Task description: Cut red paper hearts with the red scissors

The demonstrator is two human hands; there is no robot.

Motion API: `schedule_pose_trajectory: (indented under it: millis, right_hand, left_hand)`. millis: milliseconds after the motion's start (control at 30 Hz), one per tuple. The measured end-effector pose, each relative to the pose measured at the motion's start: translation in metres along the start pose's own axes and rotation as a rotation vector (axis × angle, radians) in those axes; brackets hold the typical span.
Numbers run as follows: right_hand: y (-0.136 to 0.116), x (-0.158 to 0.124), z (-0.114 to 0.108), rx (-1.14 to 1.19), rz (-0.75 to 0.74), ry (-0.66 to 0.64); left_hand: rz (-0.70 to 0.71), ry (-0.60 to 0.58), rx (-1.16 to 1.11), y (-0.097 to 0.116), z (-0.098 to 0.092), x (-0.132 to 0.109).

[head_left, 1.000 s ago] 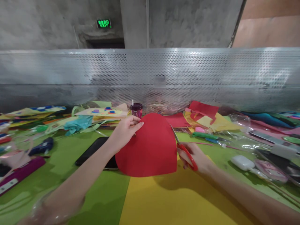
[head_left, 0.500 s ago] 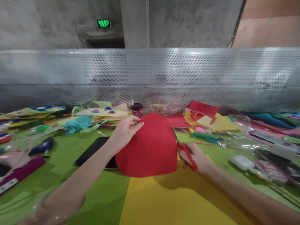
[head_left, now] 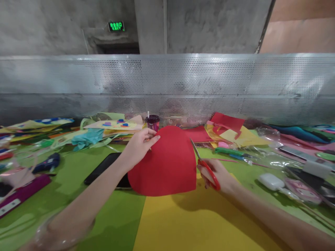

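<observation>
My left hand (head_left: 140,146) pinches the upper left edge of a red paper sheet (head_left: 167,164) with a rounded top, holding it up above the table. To the right of the sheet, my right hand (head_left: 218,174) grips red-handled scissors (head_left: 204,164). Their blades point up and away, just beside the sheet's right edge. A yellow sheet (head_left: 199,223) lies on the table under both hands.
A black phone (head_left: 104,169) lies on the green table cover (head_left: 78,174) left of the red sheet. Coloured paper scraps (head_left: 230,132) pile along the perforated metal wall. A small dark cup (head_left: 152,122) stands behind. A white case (head_left: 270,181) and plastic packets lie at the right.
The red sheet has shifted slightly to the left, so a small gap shows between its right edge and the scissor blades. Both hands otherwise stay in place.
</observation>
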State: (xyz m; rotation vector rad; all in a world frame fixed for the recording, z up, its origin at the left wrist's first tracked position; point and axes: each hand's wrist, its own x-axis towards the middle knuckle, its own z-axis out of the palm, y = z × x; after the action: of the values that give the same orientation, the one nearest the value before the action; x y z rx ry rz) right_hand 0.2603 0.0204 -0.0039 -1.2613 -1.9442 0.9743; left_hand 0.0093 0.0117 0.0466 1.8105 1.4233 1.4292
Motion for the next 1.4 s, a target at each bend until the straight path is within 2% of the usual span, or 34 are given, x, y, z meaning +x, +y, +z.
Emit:
schedule_pose_trajectory:
  millis: [300,600,1400]
  right_hand:
    - [-0.0089,-0.0050,-0.0002,0.063,0.022,-0.033]
    - [-0.0068,-0.0047,0.0005,0.088,0.008,-0.039]
    - [-0.0033,-0.0020,0.0024,0.012,-0.005,-0.031]
  left_hand:
    - [-0.019,-0.020,0.001,0.0026,0.0012,-0.0011]
    - [-0.016,-0.027,-0.010,0.0015,0.0012,-0.0010]
    - [0.008,-0.020,0.012,0.0010,-0.0009,-0.0005]
